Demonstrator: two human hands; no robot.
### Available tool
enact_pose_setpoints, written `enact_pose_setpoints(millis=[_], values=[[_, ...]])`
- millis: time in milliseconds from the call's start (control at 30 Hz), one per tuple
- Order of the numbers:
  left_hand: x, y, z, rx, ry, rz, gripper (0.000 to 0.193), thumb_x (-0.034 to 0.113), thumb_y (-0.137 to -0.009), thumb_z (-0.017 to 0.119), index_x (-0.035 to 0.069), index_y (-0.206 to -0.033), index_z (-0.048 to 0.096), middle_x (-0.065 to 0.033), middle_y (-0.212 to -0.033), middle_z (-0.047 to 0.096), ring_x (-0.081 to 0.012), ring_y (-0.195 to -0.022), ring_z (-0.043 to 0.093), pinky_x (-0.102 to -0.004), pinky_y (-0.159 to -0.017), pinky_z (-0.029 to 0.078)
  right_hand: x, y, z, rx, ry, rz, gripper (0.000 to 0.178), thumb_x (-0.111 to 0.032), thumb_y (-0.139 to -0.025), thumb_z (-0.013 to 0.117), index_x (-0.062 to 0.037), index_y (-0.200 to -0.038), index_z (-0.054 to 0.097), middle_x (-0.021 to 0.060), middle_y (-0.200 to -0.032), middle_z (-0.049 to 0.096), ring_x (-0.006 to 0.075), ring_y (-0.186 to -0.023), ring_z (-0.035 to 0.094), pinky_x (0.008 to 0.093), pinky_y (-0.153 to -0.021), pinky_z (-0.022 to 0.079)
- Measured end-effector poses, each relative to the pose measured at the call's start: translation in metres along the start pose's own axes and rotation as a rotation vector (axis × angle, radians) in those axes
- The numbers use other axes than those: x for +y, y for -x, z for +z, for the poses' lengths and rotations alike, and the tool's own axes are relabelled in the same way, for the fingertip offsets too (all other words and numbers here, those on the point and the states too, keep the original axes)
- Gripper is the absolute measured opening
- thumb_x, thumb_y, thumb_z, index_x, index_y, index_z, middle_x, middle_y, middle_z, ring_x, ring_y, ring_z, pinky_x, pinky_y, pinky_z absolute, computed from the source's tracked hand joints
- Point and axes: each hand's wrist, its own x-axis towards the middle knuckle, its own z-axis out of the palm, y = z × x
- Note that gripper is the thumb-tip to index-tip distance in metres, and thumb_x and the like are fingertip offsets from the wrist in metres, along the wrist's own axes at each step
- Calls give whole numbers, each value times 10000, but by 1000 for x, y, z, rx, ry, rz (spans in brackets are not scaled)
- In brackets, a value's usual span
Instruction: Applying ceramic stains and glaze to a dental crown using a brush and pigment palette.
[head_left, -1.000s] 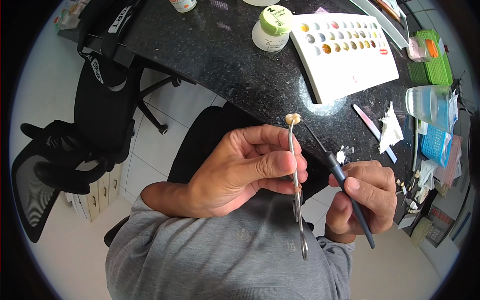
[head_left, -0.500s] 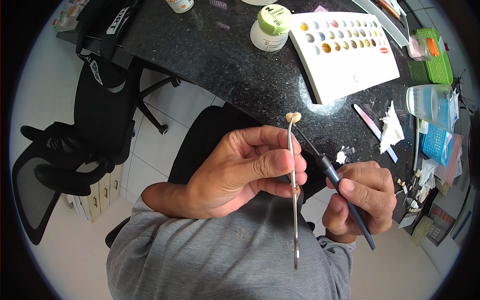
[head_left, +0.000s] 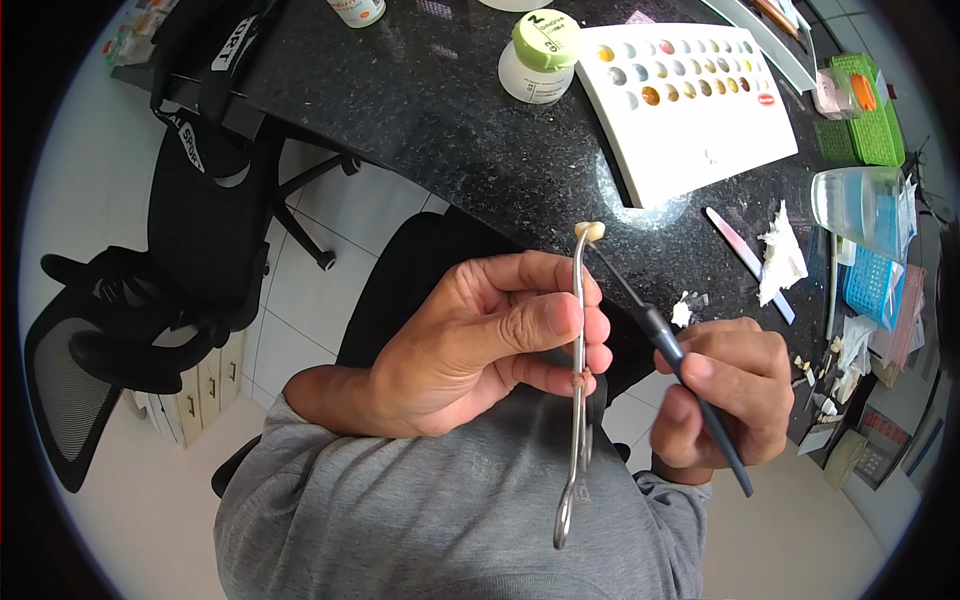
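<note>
My left hand [head_left: 470,340] is closed around a slender steel hemostat [head_left: 571,465], its curved end pointing up and its finger loops hanging toward my shirt. A small cream-yellow dental crown [head_left: 594,231] sits in the hemostat's tip, above my fingers. On the right, my right hand [head_left: 740,380] pinches a slim dark-handled tool [head_left: 656,325] like a pen. Its long thin tip slants up to the left and ends close beside the crown. Whether it touches the crown, and whether it is a brush or a probe, I cannot make out.
A white palette [head_left: 690,145] with rows of coloured wells lies on the black speckled table [head_left: 430,110], beside a green-lidded jar [head_left: 540,60]. Farther right are crumpled tissue [head_left: 783,258], a pale flat stick [head_left: 748,262] and a water cup [head_left: 860,207]. An office chair [head_left: 200,230] stands left.
The hemostat has turned slightly, its lower end swinging left so that both loops show. The crown now shows a different side. My right hand and its tool have shifted slightly right.
</note>
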Motion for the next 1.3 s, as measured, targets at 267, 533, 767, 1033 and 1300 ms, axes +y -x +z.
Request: enact_pose_setpoints(millis=[267,533,767,1033,1300], values=[[8,-1,9,120,-444,110,207,95,-838,681,-13,-967,560,-136,-846,633,-208,-759,674,-297,-608,584,-2,10,-21,99,-80,122,273,-127,-883,613,-3,-1091,487,167,-889,551,157,-638,602,203,-507,507],[-1,-4,13,175,-476,180,219,112,-817,708,-12,-912,556,-144,-823,642,-201,-726,678,-271,-577,585,2,2,-4,65,3,-88,238,21,-721,669,51,-934,569,146,-777,574,210,-620,629,270,-507,559],[-6,-6,11,165,-514,229,217,102,-814,711,-12,-918,558,-148,-825,648,-194,-723,678,-273,-571,576,1,2,-5,49,15,-97,277,46,-673,696,43,-921,573,138,-771,583,193,-588,627,261,-483,558],[-8,-7,10,164,-504,246,200,65,-809,705,-12,-923,560,-156,-838,653,-188,-743,679,-274,-587,580,-1,2,-2,45,34,-75,309,43,-653,719,19,-931,586,121,-754,585,196,-573,627,260,-484,536],[-9,-7,10,163,-502,258,202,59,-805,709,-15,-917,558,-160,-845,660,-184,-747,679,-279,-592,580,-2,5,-2,3,142,-59,200,-168,-868,601,-20,-982,528,109,-754,575,169,-596,564,239,-517,467]])
